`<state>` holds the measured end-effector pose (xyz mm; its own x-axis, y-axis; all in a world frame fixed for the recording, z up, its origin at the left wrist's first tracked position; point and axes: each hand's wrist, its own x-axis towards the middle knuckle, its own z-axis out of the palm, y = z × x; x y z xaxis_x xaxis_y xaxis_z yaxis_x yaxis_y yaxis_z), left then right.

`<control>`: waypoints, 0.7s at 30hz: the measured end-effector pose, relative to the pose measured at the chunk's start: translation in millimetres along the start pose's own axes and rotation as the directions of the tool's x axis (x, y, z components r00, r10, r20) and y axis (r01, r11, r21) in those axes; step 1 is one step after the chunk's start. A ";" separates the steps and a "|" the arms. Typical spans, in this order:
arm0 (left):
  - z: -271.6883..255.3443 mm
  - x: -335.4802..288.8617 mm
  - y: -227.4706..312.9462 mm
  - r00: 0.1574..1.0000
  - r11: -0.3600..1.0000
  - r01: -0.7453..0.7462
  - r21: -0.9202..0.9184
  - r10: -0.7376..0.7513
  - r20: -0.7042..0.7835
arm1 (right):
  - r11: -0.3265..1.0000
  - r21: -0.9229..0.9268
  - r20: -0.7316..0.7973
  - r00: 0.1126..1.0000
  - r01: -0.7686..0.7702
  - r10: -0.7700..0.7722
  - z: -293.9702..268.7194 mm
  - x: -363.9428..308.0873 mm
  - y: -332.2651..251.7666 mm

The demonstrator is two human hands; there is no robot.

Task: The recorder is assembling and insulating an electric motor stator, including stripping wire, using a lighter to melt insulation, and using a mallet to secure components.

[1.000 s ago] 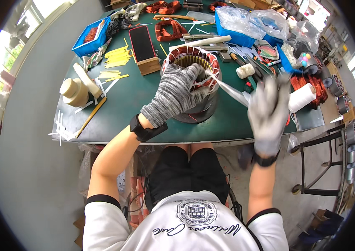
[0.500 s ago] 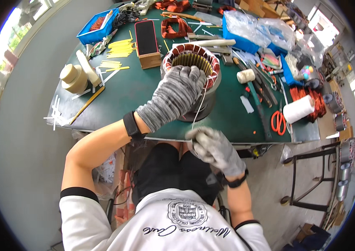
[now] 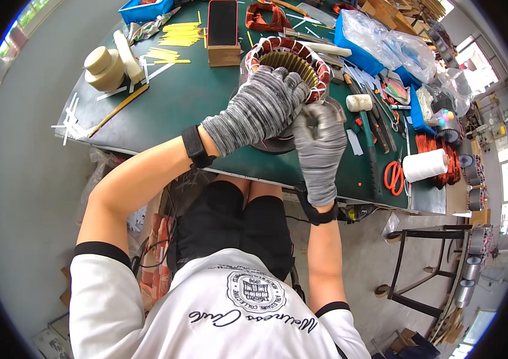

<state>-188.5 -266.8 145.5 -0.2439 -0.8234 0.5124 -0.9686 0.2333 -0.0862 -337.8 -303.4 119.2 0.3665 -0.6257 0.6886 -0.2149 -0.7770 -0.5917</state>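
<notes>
A motor stator (image 3: 319,67) with red copper windings laced in white cord stands on the green table, its toothed bore facing up. My left hand (image 3: 272,99), in a grey striped glove, is closed over the near rim of the stator, fingertips at the bore. Close against the stator's right near side is my right hand (image 3: 321,134), gloved too and blurred by motion. Its fingers are curled together; what they hold, if anything, does not show. The loose white cord cannot be made out now.
A phone (image 3: 223,24) leans on a wooden block (image 3: 224,57) behind the stator. Yellow strips (image 3: 179,35) lie to the left. On the right are a white-headed mallet (image 3: 359,103), orange scissors (image 3: 394,178), a white thread spool (image 3: 426,166) and blue bins (image 3: 349,45).
My right hand has risen from the table's front edge to the stator's side. The white cord that stretched down to it no longer shows. My left hand stays on the stator; the view has shifted.
</notes>
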 end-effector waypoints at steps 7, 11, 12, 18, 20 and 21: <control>8.3 -7.9 -1.1 0.998 0.995 0.036 0.088 -0.031 -0.054 | -0.011 0.411 0.881 0.394 -0.912 0.260 -58.7 -17.8 -36.7; 21.3 -8.4 3.9 0.983 0.996 0.029 0.089 -0.012 -0.185 | 0.771 0.441 0.575 0.804 -0.459 0.150 -48.7 32.0 -24.4; 21.8 -8.0 3.8 0.989 0.998 0.054 0.042 -0.047 -0.140 | 0.813 0.456 0.473 0.872 -0.362 0.123 -38.3 39.7 -21.9; 28.1 -5.3 -7.5 0.965 0.997 -0.072 -0.002 0.070 -0.254 | -0.701 0.678 0.532 0.805 -0.220 0.262 6.4 -36.0 -12.7; 30.3 -8.3 -12.7 0.916 0.998 -0.059 -0.036 0.040 -0.400 | -0.601 0.714 0.584 0.780 -0.361 0.226 -11.0 -16.5 -31.0; 28.4 -8.9 -18.0 0.948 0.989 -0.094 -0.114 0.054 -0.314 | -0.132 0.826 0.552 0.738 -0.548 0.389 -21.5 6.7 -57.1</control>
<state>-170.2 -278.4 118.3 -0.2679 -0.6059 0.7491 -0.9296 0.3668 -0.0358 -342.6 -264.7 166.6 0.6861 -0.7260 0.0463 0.5752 0.5024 -0.6455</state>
